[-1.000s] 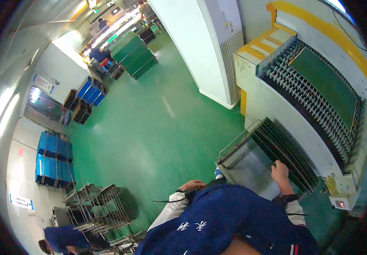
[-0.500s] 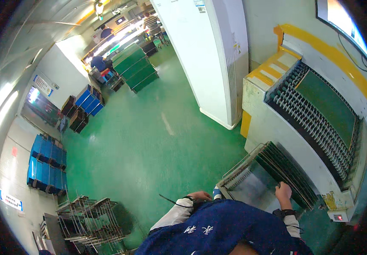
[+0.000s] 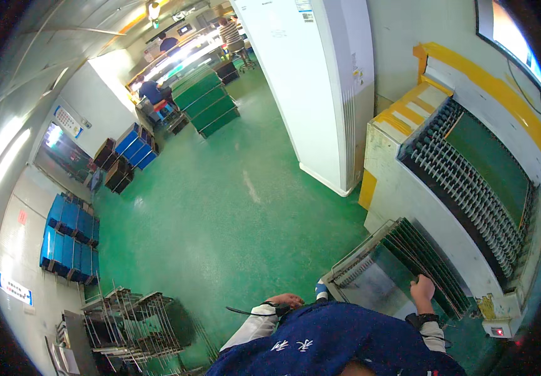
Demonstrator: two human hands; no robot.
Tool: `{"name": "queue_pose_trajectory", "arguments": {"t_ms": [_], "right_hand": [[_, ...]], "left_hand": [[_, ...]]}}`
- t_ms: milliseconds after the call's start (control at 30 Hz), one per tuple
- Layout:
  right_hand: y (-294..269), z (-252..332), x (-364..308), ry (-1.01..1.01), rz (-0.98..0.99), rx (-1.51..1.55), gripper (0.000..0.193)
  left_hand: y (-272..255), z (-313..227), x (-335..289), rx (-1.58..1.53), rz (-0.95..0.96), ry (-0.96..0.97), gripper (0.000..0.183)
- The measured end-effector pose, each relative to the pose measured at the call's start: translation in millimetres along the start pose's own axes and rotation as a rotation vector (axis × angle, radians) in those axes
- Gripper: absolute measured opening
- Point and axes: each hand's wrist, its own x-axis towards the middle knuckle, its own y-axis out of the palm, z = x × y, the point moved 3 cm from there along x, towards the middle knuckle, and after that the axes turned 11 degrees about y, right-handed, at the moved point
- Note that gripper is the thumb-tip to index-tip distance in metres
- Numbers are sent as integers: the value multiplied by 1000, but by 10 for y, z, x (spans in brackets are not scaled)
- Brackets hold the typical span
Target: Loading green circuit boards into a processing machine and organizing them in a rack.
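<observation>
My right hand (image 3: 422, 291) is closed at the edge of the upright dark-green panels (image 3: 426, 263), which stand side by side in a wire rack (image 3: 344, 268). Whether its fingers grip a panel edge or a rack bar is hidden. A broad grey, shiny sheet (image 3: 374, 282) lies against the near side of the panels, left of that hand. By my waist, left of the rack, my left hand (image 3: 288, 300) is held out with loose fingers and nothing visible in it. A black cord (image 3: 245, 311) sticks out at its wrist.
A roller conveyor machine (image 3: 465, 182) carrying a green panel (image 3: 493, 163) stands right of the rack. Beyond is a tall white cabinet (image 3: 311, 94). Metal racks (image 3: 132, 326) stand at lower left, blue bins (image 3: 70, 235) along the left wall. People sit at a lit bench (image 3: 186, 59) far back.
My left hand has shifted slightly left and down, away from the rack. My right hand stays at the panels. The whole view has swung a little.
</observation>
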Motion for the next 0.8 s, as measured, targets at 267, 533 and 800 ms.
{"name": "queue_pose_trajectory", "arguments": {"t_ms": [267,533,800], "right_hand": [[25,-4,-37,-33,-26,-22,36],[67,-37,-2,-45,-54,0,31],[106,-72,29,-32,-17,-8,27]], "left_hand": [[-49,86,76,35,108,-7,39],[-48,209,32,82,27,-5,34],[-49,89,24,162,98,-29,42]]}}
